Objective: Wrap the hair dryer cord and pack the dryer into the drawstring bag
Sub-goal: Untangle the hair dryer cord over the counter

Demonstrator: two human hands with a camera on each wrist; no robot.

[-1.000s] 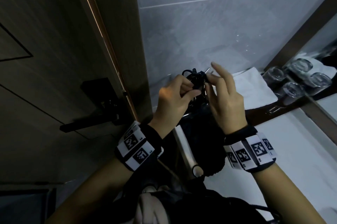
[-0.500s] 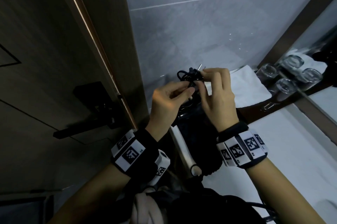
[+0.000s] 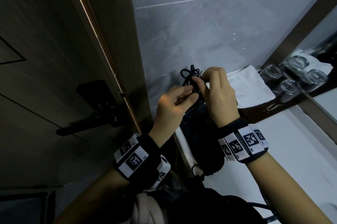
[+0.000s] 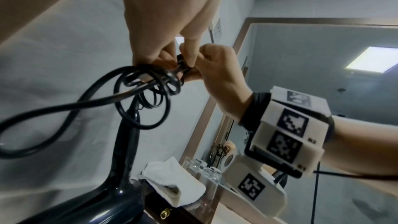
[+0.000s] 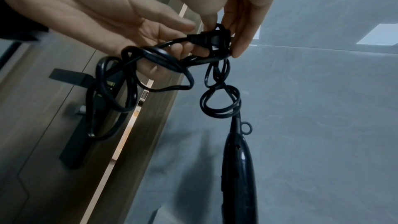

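We see a black hair dryer (image 5: pixel 238 168) hanging with its handle up in front of a grey tiled wall (image 3: pixel 209 37), its body down near the edge of a white counter (image 3: pixel 291 150). Its black cord (image 5: pixel 163 67) is gathered into several loose loops above the handle, some drooping to the left in front of a dark wooden door (image 3: pixel 45 59) with a black lever handle (image 3: pixel 82 127). The plug (image 5: pixel 206 39) at the cord's end sits at the top of the bundle. The right hand (image 3: pixel 217 94) pinches the plug and the cord there between thumb and fingertips, fingers curled down over it. The left hand (image 3: pixel 173 103) holds the gathered loops just beside the right hand, fingers bent around the strands, palm turned toward the other hand. Both hands are raised in front of the wall, touching at the bundle. Below the wrists a dark fabric bag (image 3: pixel 206 143) with a cord at its mouth lies on the counter's near edge; we cannot tell how far it is open. Farther right on the counter lies a folded white towel (image 3: pixel 249 88), and beside it clear drinking glasses (image 3: pixel 290 86) stand against a mirror (image 4: pixel 323 74). Each wrist wears a black band carrying white blocks printed with square black markers.
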